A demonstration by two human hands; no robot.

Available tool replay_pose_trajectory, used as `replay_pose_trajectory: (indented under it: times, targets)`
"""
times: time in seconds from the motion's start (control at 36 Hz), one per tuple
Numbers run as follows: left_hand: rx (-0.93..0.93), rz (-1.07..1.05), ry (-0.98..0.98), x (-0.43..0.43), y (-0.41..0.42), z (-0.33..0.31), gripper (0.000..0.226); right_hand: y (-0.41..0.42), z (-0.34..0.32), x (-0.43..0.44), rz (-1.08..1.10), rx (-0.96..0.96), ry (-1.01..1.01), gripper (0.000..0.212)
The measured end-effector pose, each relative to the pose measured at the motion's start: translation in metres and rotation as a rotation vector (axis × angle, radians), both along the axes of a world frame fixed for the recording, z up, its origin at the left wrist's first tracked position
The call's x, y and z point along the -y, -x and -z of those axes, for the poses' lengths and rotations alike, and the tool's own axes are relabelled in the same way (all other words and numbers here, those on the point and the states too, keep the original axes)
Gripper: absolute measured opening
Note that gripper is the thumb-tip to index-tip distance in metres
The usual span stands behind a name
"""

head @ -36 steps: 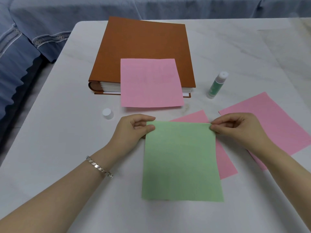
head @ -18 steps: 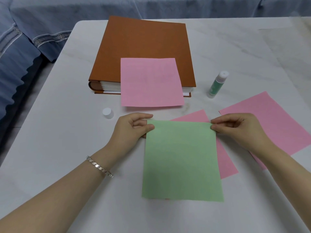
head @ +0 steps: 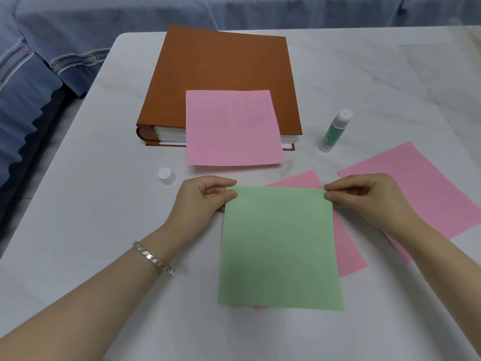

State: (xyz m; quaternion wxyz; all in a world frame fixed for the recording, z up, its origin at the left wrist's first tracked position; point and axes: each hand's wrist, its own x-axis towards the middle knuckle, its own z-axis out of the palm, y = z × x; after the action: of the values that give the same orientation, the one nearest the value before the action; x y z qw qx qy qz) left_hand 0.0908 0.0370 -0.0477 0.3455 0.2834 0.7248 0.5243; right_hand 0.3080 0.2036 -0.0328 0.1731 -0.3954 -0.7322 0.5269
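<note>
A green paper sheet [head: 279,248] lies in front of me on the white table [head: 104,230]. My left hand [head: 200,199] pinches its far left corner and my right hand [head: 369,199] pinches its far right corner. Under the green sheet lies a pink sheet [head: 346,246], showing on the right and at the far edge. Another pink sheet [head: 231,128] sits on a brown album [head: 223,74] and hangs over its near edge.
An uncapped green glue stick [head: 334,131] stands right of the album. Its white cap [head: 166,175] rests near my left hand. A third pink sheet [head: 426,183] lies at the right. Blue bedding [head: 39,74] borders the table at the left and back.
The green sheet's far edge has been lifted slightly toward me, so a sliver of pink now shows below its near edge. Both hands keep their pinch.
</note>
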Motion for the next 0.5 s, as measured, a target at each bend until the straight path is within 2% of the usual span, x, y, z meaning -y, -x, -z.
replay_pose_trajectory:
  times: [0.5]
  targets:
    - [-0.057, -0.024, 0.004, -0.0016, -0.0032, -0.0011, 0.022, 0.0005, -0.0002, -0.0043, 0.002, 0.060, -0.040, 0.021]
